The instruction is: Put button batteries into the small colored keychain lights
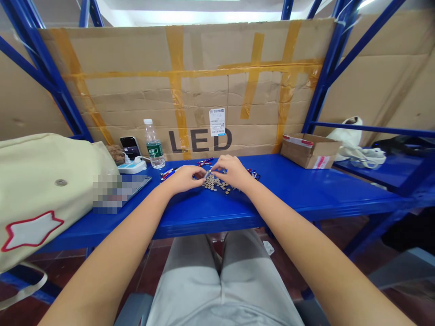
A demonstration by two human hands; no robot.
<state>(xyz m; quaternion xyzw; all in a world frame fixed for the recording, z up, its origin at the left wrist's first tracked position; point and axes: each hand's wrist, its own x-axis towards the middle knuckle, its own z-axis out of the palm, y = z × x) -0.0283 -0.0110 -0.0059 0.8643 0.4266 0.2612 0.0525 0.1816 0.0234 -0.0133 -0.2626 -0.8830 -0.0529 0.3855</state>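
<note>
A heap of small round brass-coloured metal pieces (214,184) lies on the blue steel shelf (292,190), right between my left hand (183,178) and my right hand (233,171). The fingertips of both hands meet over a small silvery item (206,174) at the heap's far edge. Whether either hand grips it, I cannot tell. Small red and blue clip-like pieces lie around: one group (167,174) beyond my left hand, one (205,162) behind the heap, and one (253,174) beside my right hand.
To the left stand a cream cloth bag (44,190), a pixelated laptop (122,192), a power strip (132,166), a phone (130,147) and a water bottle (154,145). A cardboard box (311,151) sits at right. Taped cardboard (176,90) backs the shelf.
</note>
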